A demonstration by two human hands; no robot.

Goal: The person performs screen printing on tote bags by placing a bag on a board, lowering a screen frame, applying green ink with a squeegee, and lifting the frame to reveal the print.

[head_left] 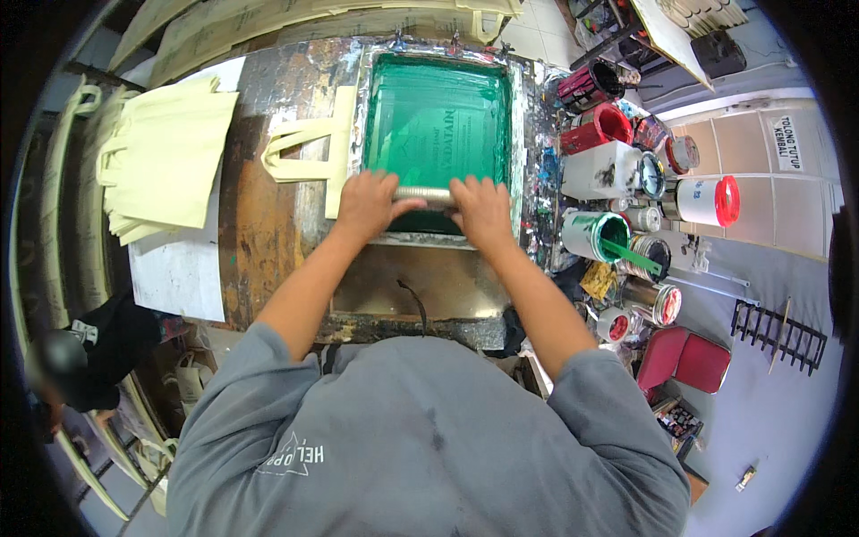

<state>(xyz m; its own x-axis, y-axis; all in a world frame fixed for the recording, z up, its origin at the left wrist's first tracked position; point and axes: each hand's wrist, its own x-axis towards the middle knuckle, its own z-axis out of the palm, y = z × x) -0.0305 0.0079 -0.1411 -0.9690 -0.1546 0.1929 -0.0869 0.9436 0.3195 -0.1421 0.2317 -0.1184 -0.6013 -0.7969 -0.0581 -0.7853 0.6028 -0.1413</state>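
Note:
Both my hands grip a squeegee (424,194) with a pale, ridged handle that lies across the near part of a screen printing frame (516,134). My left hand (365,204) closes on its left end, and my right hand (483,208) on its right end. Green ink (420,94) coats the mesh, where faint lettering and a line design show through. From under the frame's left side sticks a cream tote bag (309,152), its handles spread to the left. The squeegee's blade is hidden by its handle and my fingers.
A stack of cream tote bags (165,157) lies on a white board (179,277) at the left. Along the table's right edge stand several ink containers, among them a green-stained tub (583,234) with a green stirring stick (640,258). Another person (107,345) is at the lower left.

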